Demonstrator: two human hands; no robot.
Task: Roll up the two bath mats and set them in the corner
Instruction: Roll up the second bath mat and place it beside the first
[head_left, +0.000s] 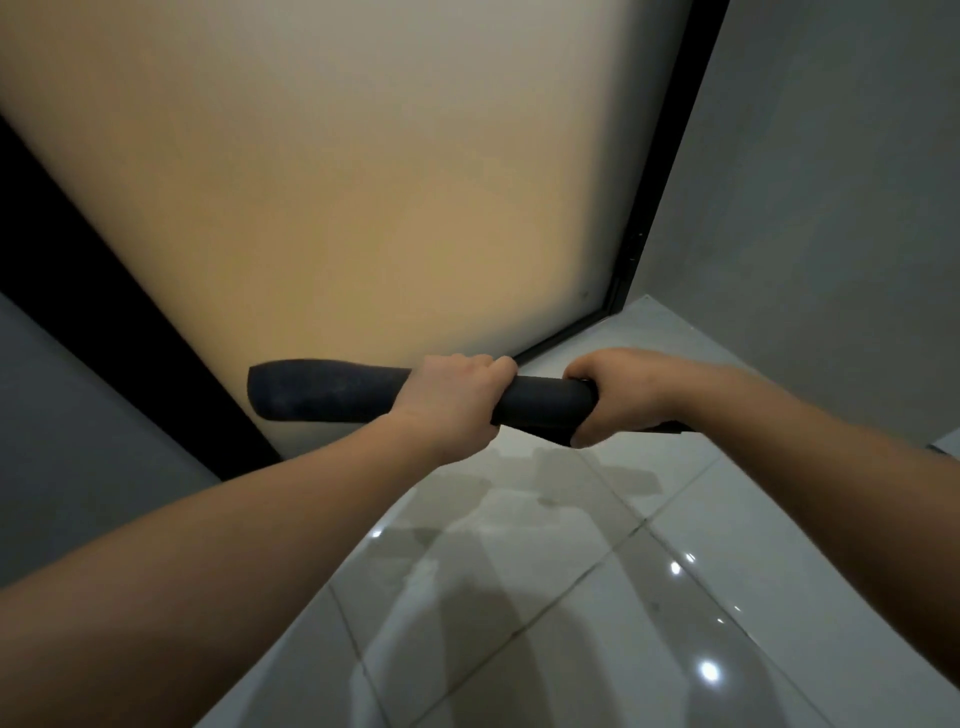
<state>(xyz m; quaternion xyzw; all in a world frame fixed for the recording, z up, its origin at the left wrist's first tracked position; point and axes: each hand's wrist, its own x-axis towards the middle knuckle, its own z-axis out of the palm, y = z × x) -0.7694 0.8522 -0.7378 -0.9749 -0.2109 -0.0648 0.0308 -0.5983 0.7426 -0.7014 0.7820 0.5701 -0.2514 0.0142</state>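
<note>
A dark grey bath mat (322, 389), rolled into a tight tube, is held level in the air in front of a frosted glass door. My left hand (452, 400) grips the roll around its middle. My right hand (623, 389) grips its right end, fingers curled over the top. A loose dark edge of the mat shows just right of my right hand. I see no second mat.
The frosted glass door (363, 182) has a black frame (660, 182). It meets a grey wall (831, 208) at a corner (631, 306) above the glossy white tiled floor (571, 597). Another grey wall is at the left.
</note>
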